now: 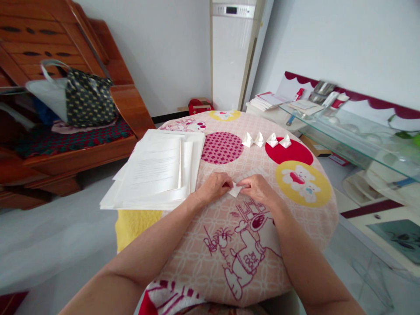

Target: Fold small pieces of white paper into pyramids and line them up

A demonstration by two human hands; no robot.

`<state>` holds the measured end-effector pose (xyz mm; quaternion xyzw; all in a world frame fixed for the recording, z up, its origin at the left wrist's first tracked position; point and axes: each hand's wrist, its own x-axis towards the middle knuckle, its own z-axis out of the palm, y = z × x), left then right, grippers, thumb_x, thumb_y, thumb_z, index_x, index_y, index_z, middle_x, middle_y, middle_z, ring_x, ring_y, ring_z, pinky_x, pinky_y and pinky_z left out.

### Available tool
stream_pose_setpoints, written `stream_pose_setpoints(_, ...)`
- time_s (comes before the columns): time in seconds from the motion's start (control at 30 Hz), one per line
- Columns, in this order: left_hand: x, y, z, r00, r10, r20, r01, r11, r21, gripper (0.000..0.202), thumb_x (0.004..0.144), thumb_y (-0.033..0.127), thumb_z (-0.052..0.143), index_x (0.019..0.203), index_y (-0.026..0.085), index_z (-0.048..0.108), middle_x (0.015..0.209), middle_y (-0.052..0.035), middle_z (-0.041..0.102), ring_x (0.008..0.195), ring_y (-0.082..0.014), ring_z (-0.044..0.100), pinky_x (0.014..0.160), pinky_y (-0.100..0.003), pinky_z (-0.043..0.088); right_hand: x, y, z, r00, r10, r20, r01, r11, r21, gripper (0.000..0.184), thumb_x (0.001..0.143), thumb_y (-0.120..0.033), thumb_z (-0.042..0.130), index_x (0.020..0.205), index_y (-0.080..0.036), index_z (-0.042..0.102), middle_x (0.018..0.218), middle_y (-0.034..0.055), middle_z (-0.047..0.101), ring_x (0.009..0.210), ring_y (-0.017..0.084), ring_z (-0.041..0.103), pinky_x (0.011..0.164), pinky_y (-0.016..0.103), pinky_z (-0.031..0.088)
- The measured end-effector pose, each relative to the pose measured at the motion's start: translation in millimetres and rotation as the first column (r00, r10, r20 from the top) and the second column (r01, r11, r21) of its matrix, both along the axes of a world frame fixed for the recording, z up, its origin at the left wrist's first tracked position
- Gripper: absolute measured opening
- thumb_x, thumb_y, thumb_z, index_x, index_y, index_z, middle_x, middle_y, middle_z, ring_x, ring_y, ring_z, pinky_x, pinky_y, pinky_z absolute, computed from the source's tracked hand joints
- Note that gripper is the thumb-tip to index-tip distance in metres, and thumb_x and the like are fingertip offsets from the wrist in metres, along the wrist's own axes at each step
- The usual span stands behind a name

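Note:
My left hand [215, 186] and my right hand [259, 189] meet at the middle of a round table under a pink cartoon-print cloth [236, 245]. Both pinch a small folded piece of white paper [235, 190] that lies on the cloth between their fingertips. Several finished white folded paper shapes [266, 140] stand in a row further back on the table. A thick stack of white paper sheets [157, 168] lies to the left of my left hand, hanging over the table's edge.
A wooden bench [65, 109] with a dotted bag [83, 98] stands at the left. A glass shelf unit [357, 131] with bottles and books is at the right. A tall white air conditioner [232, 52] stands against the far wall.

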<state>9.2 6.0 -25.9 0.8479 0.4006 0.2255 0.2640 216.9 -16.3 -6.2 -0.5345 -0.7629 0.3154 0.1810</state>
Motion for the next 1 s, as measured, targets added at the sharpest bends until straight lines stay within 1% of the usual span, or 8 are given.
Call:
stream_pose_setpoints(0.1, -1, -1, 4.6, 0.998, -0.027, -0.048, 0.026, 0.999, -0.019, 0.015, 0.076, 0.006, 0.064, 0.073, 0.018, 0.073, 0.079, -0.0024, 0.07, 0.077, -0.0155, 0.064, 0.075, -0.025, 0.047, 1, 0, -0.5, 0.999, -0.02, 0.05, 0.02, 1.0, 0.01, 0.022, 0.075, -0.011, 0.072, 0.09, -0.023, 0.084, 0.08, 0.0064, 0.079, 0.078, 0.025, 0.073, 0.067, 0.03, 0.05)
stream_pose_setpoints(0.2, -2, -1, 7.2, 0.996, -0.025, -0.085, 0.022, 0.999, -0.026, 0.009, 0.073, 0.008, 0.072, 0.076, 0.016, 0.073, 0.079, -0.0023, 0.068, 0.071, -0.0143, 0.061, 0.068, -0.024, 0.045, -1, 1, -1.8, 0.994, -0.02, 0.11, 0.012, 0.997, 0.074, 0.017, 0.074, -0.014, 0.075, 0.085, -0.025, 0.084, 0.079, 0.0066, 0.08, 0.078, 0.026, 0.073, 0.068, 0.031, 0.049)
stream_pose_setpoints(0.3, -3, -2, 6.9, 0.995, -0.014, -0.099, 0.012, 1.0, -0.021, 0.011, 0.07, 0.009, 0.076, 0.079, 0.015, 0.073, 0.079, -0.0024, 0.067, 0.067, -0.0132, 0.058, 0.065, -0.023, 0.043, -1, 1, -2.6, 0.989, 0.006, 0.148, -0.023, 0.993, 0.115, 0.014, 0.076, -0.016, 0.076, 0.083, -0.025, 0.084, 0.08, 0.007, 0.079, 0.076, 0.025, 0.071, 0.067, 0.03, 0.046)
stream_pose_setpoints(0.43, -3, 0, 4.9, 0.994, -0.038, -0.102, 0.038, 0.999, 0.003, 0.007, 0.074, 0.008, 0.072, 0.076, 0.015, 0.072, 0.079, -0.0026, 0.067, 0.069, -0.0132, 0.059, 0.066, -0.023, 0.042, 1, 1, -2.7, 0.989, 0.062, 0.138, -0.078, 0.99, 0.114, 0.011, 0.081, -0.018, 0.073, 0.08, -0.024, 0.083, 0.076, 0.0066, 0.078, 0.069, 0.022, 0.068, 0.063, 0.029, 0.041)
stream_pose_setpoints(0.57, -4, 1, 6.0, 0.993, -0.077, -0.094, 0.078, 0.997, 0.014, 0.01, 0.081, 0.011, 0.067, 0.076, 0.016, 0.074, 0.081, -0.0042, 0.069, 0.076, -0.0152, 0.062, 0.071, -0.025, 0.043, 3, 3, -4.7, 0.991, 0.1, 0.093, -0.11, 0.988, 0.111, 0.018, 0.085, -0.016, 0.066, 0.076, -0.02, 0.081, 0.07, 0.0053, 0.074, 0.061, 0.016, 0.062, 0.059, 0.027, 0.036)
stream_pose_setpoints(0.77, -3, 1, 7.0, 0.995, 0.067, -0.074, -0.068, 0.998, -0.016, 0.012, 0.08, 0.015, 0.065, 0.072, 0.017, 0.073, 0.073, -0.0025, 0.07, 0.068, -0.0147, 0.059, 0.067, -0.026, 0.041, -1, 5, -10.0, 0.999, -0.013, -0.035, 0.016, 0.994, 0.107, 0.019, 0.083, -0.015, 0.064, 0.066, -0.018, 0.073, 0.055, -0.0002, 0.062, 0.055, 0.013, 0.053, 0.054, 0.025, 0.031)
stream_pose_setpoints(0.9, -2, 2, 3.7, 0.988, 0.138, -0.064, -0.144, 0.986, -0.087, 0.015, 0.079, 0.018, 0.065, 0.066, 0.017, 0.072, 0.063, -0.0006, 0.066, 0.06, -0.0134, 0.056, 0.061, -0.026, 0.038, -8, 5, -8.4, 0.991, -0.127, -0.029, 0.128, 0.991, 0.033, 0.018, 0.082, -0.016, 0.066, 0.065, -0.019, 0.07, 0.051, -0.0011, 0.058, 0.054, 0.014, 0.054, 0.053, 0.025, 0.032)
stream_pose_setpoints(1.0, 1, 0, 1.9, 0.971, 0.209, -0.116, -0.216, 0.975, -0.053, 0.015, 0.079, 0.018, 0.065, 0.065, 0.017, 0.07, 0.063, -0.0005, 0.065, 0.06, -0.0135, 0.054, 0.061, -0.025, 0.039, -12, 5, -6.9, 0.982, -0.19, 0.013, 0.19, 0.982, 0.023, 0.018, 0.081, -0.017, 0.068, 0.063, -0.019, 0.068, 0.051, -0.0007, 0.058, 0.055, 0.015, 0.054, 0.053, 0.026, 0.032)
